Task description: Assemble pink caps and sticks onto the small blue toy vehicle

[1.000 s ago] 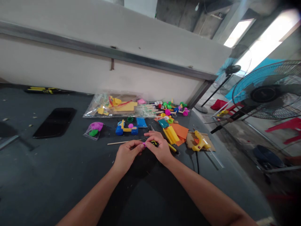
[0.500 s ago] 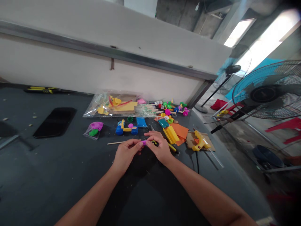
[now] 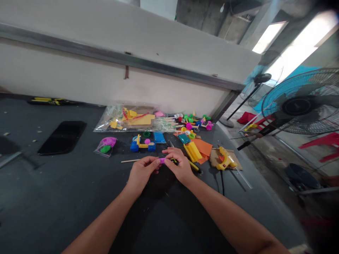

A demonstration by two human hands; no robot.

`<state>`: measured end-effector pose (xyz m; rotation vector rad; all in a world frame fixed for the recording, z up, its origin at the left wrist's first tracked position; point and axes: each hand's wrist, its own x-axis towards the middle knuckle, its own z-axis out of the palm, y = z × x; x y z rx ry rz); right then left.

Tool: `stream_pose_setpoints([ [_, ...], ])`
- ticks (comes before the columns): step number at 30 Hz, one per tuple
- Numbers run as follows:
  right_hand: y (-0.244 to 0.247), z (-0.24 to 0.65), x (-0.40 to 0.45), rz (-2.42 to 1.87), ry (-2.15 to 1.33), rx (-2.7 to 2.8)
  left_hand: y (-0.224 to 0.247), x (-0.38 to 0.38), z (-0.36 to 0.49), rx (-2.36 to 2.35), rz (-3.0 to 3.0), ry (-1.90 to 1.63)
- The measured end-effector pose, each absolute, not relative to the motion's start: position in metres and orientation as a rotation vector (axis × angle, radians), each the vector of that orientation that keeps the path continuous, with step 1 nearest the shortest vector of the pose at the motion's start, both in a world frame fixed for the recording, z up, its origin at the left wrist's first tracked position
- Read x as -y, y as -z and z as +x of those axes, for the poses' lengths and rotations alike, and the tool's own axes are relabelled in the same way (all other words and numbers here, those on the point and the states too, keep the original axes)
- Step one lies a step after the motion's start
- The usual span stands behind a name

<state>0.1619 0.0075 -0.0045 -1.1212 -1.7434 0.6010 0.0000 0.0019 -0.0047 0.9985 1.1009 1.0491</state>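
Note:
Between my two hands is a small piece of purple modelling clay (image 3: 162, 161), pinched from both sides. My left hand (image 3: 143, 173) closes thumb and fingers on its left end. My right hand (image 3: 180, 165) pinches the other end, its fingers bent over. A thin wooden stick (image 3: 129, 161) lies on the table just left of my left hand. Behind the hands stands a small model (image 3: 143, 145) with blue wheels, yellow parts and a pink ball. A black and yellow tool (image 3: 195, 167) lies partly hidden behind my right hand.
A yellow glue gun (image 3: 225, 160) rests on cardboard at the right, its cord trailing forward. Orange and yellow sheets (image 3: 202, 148) lie beside it. A black phone (image 3: 62, 137) and a bag of purple and green clay (image 3: 106, 146) are leftward. A plastic bag (image 3: 103, 123) lies along the wall.

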Motion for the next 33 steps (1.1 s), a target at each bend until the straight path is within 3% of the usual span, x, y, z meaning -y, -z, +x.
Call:
stream_pose_setpoints([
  [14,0.0008,0.1625,-0.0046,-1.038,-0.333,1.915,0.0037,-0.0019,-0.0018,-1.003,0.968,-1.008],
  [33,-0.0016,0.1613,-0.0031,-1.007,-0.376,1.849,0.005,0.0001,-0.0023,-0.897,0.895,-0.984],
])
